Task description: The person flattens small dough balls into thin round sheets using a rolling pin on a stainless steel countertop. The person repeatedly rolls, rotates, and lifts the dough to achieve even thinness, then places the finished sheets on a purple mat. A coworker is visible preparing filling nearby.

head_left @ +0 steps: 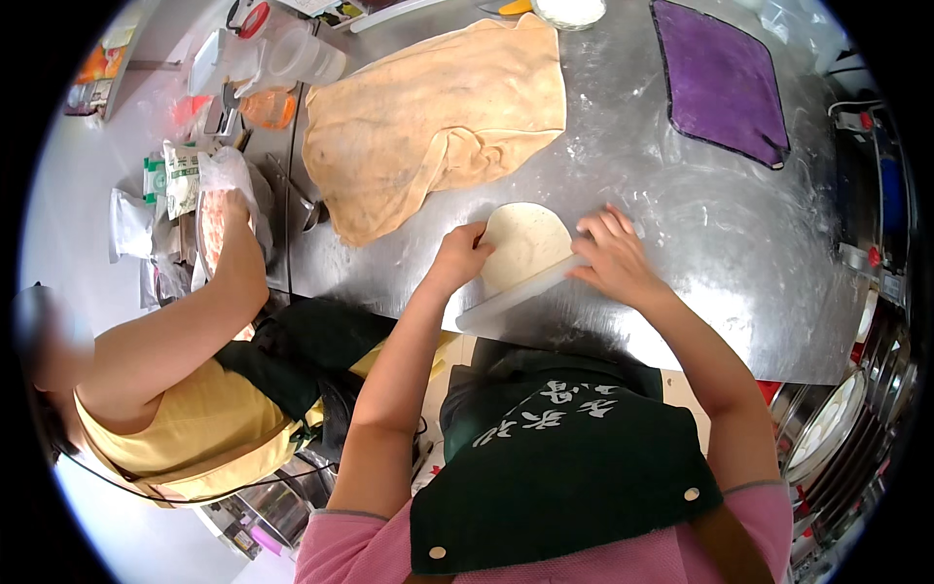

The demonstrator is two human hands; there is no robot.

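Note:
A flat round of pale dough [527, 244] lies on the stainless steel table in front of me. My left hand [465, 255] pinches its left edge between thumb and fingers. Across the lower right edge of the dough runs a whitish rolling pin [511, 298], slanting up to the right. The pin's upper end sits between the thumb and fingers of my right hand [613, 255], whose other fingers are spread. Just beyond the dough round, a large tan cloth [438, 109] is spread out with a folded near corner.
To my left, a co-worker's arm [197, 306] reaches into a plastic-lined container of pinkish filling [213, 226]. A metal spoon [310, 212] lies near the cloth. A purple mat [722, 80] rests at the far right, and a bowl of white contents [573, 11] at the back.

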